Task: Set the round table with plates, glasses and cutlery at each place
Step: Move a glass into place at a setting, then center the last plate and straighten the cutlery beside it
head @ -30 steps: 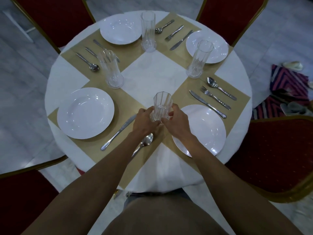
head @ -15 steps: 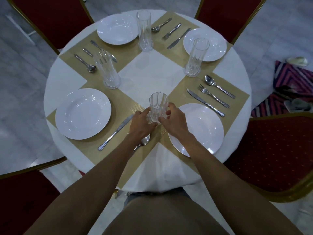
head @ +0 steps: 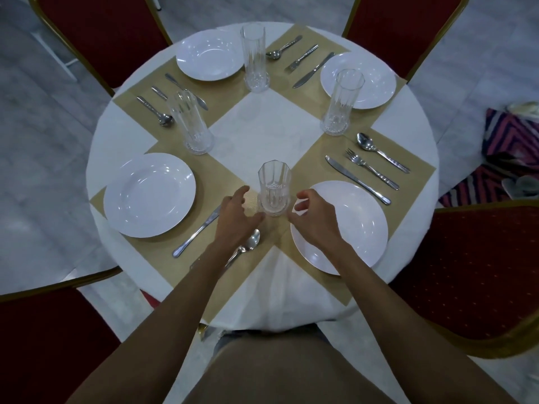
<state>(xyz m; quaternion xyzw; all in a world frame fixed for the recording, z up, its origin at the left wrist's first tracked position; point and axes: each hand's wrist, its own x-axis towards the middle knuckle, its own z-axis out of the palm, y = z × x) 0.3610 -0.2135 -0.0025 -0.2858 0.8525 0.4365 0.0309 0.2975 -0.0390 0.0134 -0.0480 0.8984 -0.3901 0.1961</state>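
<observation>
Toward the near edge of the surface [head: 262, 126], where the inner corners of the two closest placemats [head: 221, 176] meet, the near glass [head: 274, 188] stands upright, with your left hand [head: 236, 217] and right hand [head: 313, 217] flanking its lower half. The fingers [head: 243, 191] of both hands are loosely spread and slightly curled. They hold nothing and appear just clear of the glass wall, though the left thumb lies very close to the base. Judged from this layout, the step in hand is settling this glass at its place. Check that the base sits flat: it looks to rest at the seam between the mats, and a tall, narrow tumbler on uneven footing would tip readily. To take your hands off, part them sideways first, then lift, so that no knuckle brushes the glass. Mind the spoon [head: 248, 247] and knife [head: 195, 233] by your left wrist and the plate [head: 350, 228] beneath your right. Match the spot to the three other glasses [head: 339, 102], each standing near the inner corner of its mat. Whether a fork lies under your left forearm cannot be told.
</observation>
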